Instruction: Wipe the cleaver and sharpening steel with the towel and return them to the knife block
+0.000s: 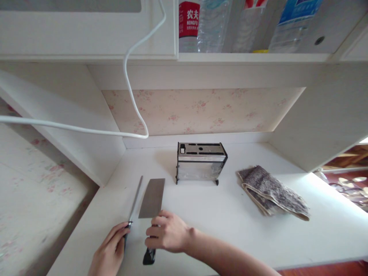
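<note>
My left hand (pixel 112 247) is closed around the dark handle of a sharpening steel (pixel 136 199), whose thin metal rod points away from me. Just right of it lies a cleaver (pixel 153 197) with a broad grey blade and a black handle. My right hand (pixel 168 232) is wrapped over that handle, near the blade; the handle's end shows below my fingers. Behind both tools stands a knife block (pixel 201 168) with a slotted metal top and a clear front. I cannot make out any knife in its slots.
A folded grey-brown cloth (pixel 271 191) rests on the white counter (pixel 201 218) at the right. A white cable (pixel 129 76) hangs across the upper left. Several plastic bottles (pixel 214 27) stand on the shelf above. Side panels close in the counter left and right.
</note>
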A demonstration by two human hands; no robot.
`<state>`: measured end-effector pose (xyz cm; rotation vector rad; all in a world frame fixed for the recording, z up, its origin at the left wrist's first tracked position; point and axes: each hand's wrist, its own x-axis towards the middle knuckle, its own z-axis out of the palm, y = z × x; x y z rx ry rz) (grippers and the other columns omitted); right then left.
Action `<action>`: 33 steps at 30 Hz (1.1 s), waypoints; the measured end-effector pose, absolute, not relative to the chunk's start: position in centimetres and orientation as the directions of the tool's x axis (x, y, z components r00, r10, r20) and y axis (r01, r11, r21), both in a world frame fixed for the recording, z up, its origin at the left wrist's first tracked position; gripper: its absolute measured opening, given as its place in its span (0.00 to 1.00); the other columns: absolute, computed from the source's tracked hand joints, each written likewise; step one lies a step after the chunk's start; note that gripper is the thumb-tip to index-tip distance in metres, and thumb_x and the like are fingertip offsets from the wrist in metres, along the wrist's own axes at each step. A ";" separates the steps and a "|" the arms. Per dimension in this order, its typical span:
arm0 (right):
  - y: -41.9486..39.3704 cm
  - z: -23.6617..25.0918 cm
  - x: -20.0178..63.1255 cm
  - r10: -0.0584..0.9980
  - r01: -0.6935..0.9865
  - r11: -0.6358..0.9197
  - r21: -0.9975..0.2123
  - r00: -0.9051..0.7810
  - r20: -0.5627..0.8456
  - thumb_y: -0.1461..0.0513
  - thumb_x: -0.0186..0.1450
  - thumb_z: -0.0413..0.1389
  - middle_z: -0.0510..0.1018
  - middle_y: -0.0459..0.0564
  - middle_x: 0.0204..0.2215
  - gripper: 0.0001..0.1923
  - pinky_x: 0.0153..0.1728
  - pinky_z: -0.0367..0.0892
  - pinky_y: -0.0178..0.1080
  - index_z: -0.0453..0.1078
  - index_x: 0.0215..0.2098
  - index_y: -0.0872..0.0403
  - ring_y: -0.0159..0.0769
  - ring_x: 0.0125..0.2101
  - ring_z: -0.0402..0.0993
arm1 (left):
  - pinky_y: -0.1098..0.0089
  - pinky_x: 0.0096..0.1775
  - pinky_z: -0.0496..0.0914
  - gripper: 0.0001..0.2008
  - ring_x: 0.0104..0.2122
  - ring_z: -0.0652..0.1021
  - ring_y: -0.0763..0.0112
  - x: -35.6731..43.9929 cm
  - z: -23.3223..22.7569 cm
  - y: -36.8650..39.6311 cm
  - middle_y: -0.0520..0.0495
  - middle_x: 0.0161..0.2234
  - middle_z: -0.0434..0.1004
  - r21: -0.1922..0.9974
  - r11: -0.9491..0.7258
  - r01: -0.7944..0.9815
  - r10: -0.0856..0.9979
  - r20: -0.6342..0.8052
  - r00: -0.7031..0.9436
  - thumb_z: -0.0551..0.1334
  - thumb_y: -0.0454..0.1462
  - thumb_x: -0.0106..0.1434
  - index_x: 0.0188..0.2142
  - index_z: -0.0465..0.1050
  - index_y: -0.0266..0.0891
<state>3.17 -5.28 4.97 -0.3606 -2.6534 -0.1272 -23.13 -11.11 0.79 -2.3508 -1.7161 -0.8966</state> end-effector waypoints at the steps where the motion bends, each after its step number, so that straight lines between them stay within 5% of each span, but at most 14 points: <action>1: -5.3 4.8 3.0 0.230 0.268 0.963 0.033 -0.880 0.417 0.61 0.72 0.50 0.76 0.40 0.32 0.09 0.32 0.63 0.38 0.67 0.33 0.49 0.33 0.34 0.67 | 0.74 0.43 0.76 0.10 0.41 0.82 0.70 -23.1 0.8 -11.1 0.49 0.44 0.79 0.256 -0.362 0.896 0.840 0.507 0.194 0.54 0.35 0.65 0.40 0.74 0.43; 8: -5.7 5.6 2.2 0.363 0.361 0.932 -0.045 -0.912 0.191 0.65 0.63 0.60 0.76 0.39 0.28 0.06 0.15 0.53 0.36 0.69 0.29 0.51 0.34 0.30 0.69 | 0.74 0.43 0.77 0.10 0.41 0.82 0.69 -22.9 0.9 -10.9 0.47 0.43 0.80 0.301 -0.368 0.880 0.840 0.514 0.175 0.54 0.36 0.64 0.40 0.74 0.43; 16: -6.1 6.3 2.0 0.423 0.417 0.906 -0.076 -0.903 0.083 0.67 0.58 0.63 0.77 0.41 0.27 0.06 0.16 0.61 0.37 0.72 0.27 0.53 0.38 0.30 0.74 | 0.75 0.43 0.76 0.12 0.40 0.82 0.70 -23.0 1.0 -10.9 0.49 0.43 0.80 0.285 -0.360 0.888 0.847 0.500 0.182 0.53 0.34 0.63 0.40 0.75 0.43; 24: -6.3 5.9 3.1 0.440 0.430 0.897 -0.103 -0.891 0.109 0.67 0.60 0.60 0.78 0.41 0.30 0.06 0.16 0.57 0.37 0.69 0.29 0.52 0.36 0.32 0.73 | 0.70 0.45 0.76 0.09 0.41 0.80 0.67 -22.5 1.8 -10.3 0.48 0.43 0.79 0.246 -0.341 0.907 0.839 0.516 0.175 0.55 0.37 0.65 0.40 0.75 0.44; 28: -6.8 6.4 5.1 0.478 0.448 0.873 -0.193 -0.865 0.151 0.65 0.62 0.57 0.79 0.40 0.40 0.12 0.21 0.61 0.36 0.68 0.44 0.48 0.35 0.33 0.73 | 0.68 0.46 0.75 0.10 0.44 0.79 0.65 -19.2 5.0 -8.6 0.45 0.44 0.78 0.429 -0.343 0.836 0.864 0.492 0.102 0.56 0.41 0.67 0.43 0.73 0.43; 33: -8.4 6.6 8.7 0.673 0.558 0.683 -0.471 -0.732 0.107 0.67 0.64 0.52 0.79 0.42 0.46 0.18 0.38 0.68 0.34 0.68 0.50 0.47 0.35 0.38 0.76 | 0.64 0.48 0.75 0.19 0.48 0.77 0.65 -12.6 8.6 -4.3 0.43 0.53 0.70 0.765 -0.206 0.610 0.974 0.221 0.051 0.59 0.47 0.65 0.52 0.65 0.44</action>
